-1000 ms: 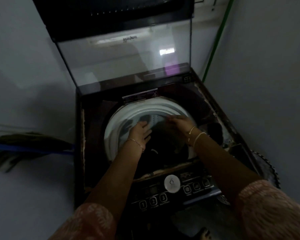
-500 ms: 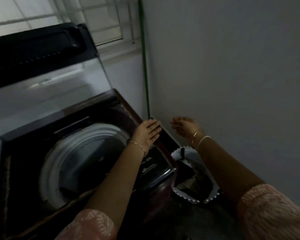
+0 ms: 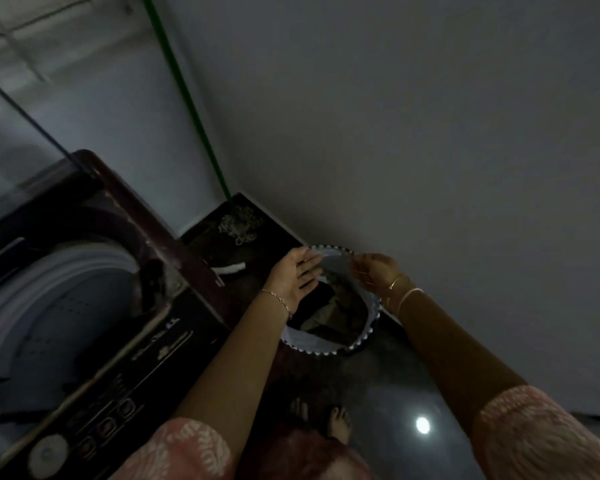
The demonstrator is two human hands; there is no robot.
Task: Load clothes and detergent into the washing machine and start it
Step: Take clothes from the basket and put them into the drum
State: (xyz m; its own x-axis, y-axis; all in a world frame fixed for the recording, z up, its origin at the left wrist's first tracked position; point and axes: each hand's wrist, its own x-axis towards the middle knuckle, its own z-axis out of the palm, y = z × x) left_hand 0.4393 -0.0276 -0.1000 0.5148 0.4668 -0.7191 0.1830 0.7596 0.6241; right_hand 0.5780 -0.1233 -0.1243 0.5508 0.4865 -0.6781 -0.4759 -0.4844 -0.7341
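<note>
The top-loading washing machine (image 3: 174, 271) stands at the left with its lid raised and its white drum (image 3: 49, 306) open. On the floor to its right sits a white laundry basket (image 3: 309, 342) with a scalloped rim, holding dark and tan clothes (image 3: 329, 310). My left hand (image 3: 295, 275) hovers over the basket's left side, fingers straight and spread, holding nothing. My right hand (image 3: 374, 271) hangs above the basket's far rim with fingers loosely curled, nothing visible in it. The scene is dim.
A green mop handle (image 3: 184, 98) leans in the corner, its mop head (image 3: 239, 223) on the floor behind the basket. A grey wall runs close along the right. My bare feet (image 3: 333, 420) stand on the dark floor by the machine's control panel (image 3: 111, 410).
Both hands left the drum and swung right and down to the laundry basket. The view turned from the washer to the floor beside it.
</note>
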